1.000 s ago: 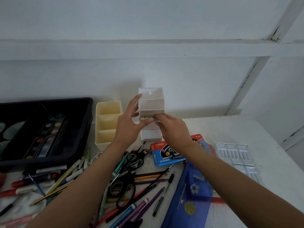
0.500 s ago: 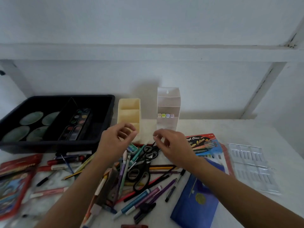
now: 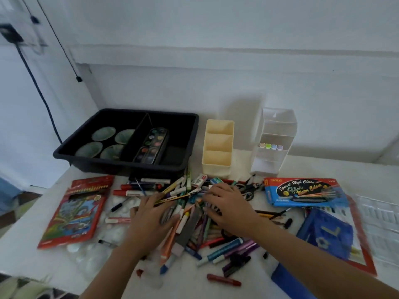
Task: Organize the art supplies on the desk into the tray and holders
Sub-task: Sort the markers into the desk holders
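White desk (image 3: 313,169), white wall behind | progress judged early: black tray (image 3: 190,130) at 11 o'clock holds round dishes (image 3: 101,133) and watercolour palette (image 3: 151,145); clear holder (image 3: 272,156) at 1 o'clock holds four markers (image 3: 271,146); cream holder (image 3: 218,147) at 12 o'clock empty | outstanding: pen-and-marker pile (image 3: 194,225), under both hands | left hand (image 3: 151,216) flat, fingers extended | right hand (image 3: 228,203) fingers bent into pile, grip cannot be determined

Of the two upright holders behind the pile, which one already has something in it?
The clear holder on the right: four pastel-capped markers stand in its middle tier. The cream holder beside it shows three bare compartments.
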`<control>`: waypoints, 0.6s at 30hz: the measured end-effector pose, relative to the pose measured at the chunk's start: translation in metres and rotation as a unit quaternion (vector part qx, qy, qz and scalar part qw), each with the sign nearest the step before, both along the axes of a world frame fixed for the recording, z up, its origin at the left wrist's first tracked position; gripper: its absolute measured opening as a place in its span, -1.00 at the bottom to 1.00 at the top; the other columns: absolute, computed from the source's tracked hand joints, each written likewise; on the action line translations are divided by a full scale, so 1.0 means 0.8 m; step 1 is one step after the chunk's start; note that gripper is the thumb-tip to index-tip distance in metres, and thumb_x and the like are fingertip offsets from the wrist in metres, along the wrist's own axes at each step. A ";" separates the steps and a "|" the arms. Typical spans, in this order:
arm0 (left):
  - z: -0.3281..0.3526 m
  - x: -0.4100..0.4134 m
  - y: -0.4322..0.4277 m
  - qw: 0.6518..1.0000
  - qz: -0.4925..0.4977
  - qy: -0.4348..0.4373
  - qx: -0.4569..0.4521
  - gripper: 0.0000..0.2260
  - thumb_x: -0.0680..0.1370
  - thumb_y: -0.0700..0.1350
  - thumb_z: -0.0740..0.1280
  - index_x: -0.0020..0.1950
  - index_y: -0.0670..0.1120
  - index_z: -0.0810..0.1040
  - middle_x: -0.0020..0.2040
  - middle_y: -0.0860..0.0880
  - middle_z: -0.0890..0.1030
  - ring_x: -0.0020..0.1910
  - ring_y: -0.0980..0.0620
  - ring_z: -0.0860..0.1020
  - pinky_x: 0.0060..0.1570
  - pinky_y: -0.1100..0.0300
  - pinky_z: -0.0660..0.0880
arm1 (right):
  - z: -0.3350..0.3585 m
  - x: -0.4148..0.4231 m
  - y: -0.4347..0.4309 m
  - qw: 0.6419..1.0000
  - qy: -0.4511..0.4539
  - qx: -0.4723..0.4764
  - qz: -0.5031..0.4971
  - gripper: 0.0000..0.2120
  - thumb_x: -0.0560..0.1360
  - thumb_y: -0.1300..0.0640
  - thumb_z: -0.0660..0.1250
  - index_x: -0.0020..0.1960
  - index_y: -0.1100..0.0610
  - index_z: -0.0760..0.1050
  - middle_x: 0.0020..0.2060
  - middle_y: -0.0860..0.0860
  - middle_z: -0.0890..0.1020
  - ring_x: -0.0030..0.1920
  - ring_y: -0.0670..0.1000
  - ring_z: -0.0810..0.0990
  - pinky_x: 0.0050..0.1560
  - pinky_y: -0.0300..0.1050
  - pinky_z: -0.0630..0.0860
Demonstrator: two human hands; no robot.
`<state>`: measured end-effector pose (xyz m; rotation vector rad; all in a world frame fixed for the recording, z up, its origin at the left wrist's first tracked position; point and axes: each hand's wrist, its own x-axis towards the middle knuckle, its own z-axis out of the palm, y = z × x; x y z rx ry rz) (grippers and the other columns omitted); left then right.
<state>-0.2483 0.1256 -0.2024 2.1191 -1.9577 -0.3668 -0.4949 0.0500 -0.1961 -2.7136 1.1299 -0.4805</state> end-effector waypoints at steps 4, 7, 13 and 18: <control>0.001 0.012 0.000 1.000 -0.018 0.009 -0.007 -0.67 0.58 0.29 0.27 0.31 0.29 0.54 0.48 0.13 0.33 0.49 0.05 0.23 0.34 -0.11 0.20 | -0.009 0.012 -0.001 0.998 0.030 -0.023 -0.041 -0.60 0.54 -0.23 0.13 0.04 -0.04 0.65 0.11 -0.04 0.62 0.22 0.08 0.50 0.08 0.16 0.49; 0.002 0.021 -0.002 0.999 -0.028 0.036 -0.026 -0.75 0.58 0.26 0.29 0.23 0.27 0.57 0.35 0.17 0.38 0.41 0.11 0.27 0.31 -0.05 0.17 | -0.006 0.021 0.002 0.996 0.035 -0.039 -0.074 -0.60 0.45 -0.21 0.15 -0.02 -0.02 0.66 0.01 -0.04 0.63 0.12 0.09 0.53 0.02 0.11 0.46; 0.007 0.041 -0.018 0.997 -0.020 0.047 -0.057 -0.76 0.60 0.20 0.29 0.25 0.25 0.50 0.19 0.21 0.38 0.24 0.15 0.36 0.20 0.04 0.16 | 0.002 0.051 -0.002 0.998 0.014 -0.016 -0.065 -0.66 0.44 -0.03 0.24 0.17 0.00 0.55 0.11 -0.06 0.59 0.18 0.07 0.47 0.08 0.07 0.40; 0.007 0.060 -0.027 0.999 -0.040 -0.003 -0.018 -0.68 0.63 0.16 0.24 0.39 0.24 0.45 0.35 0.19 0.40 0.33 0.13 0.31 0.23 -0.01 0.22 | 0.000 0.087 -0.008 0.999 0.026 -0.024 0.014 -0.69 0.58 -0.01 0.19 0.27 -0.01 0.54 0.20 -0.07 0.59 0.23 0.05 0.45 0.06 0.08 0.41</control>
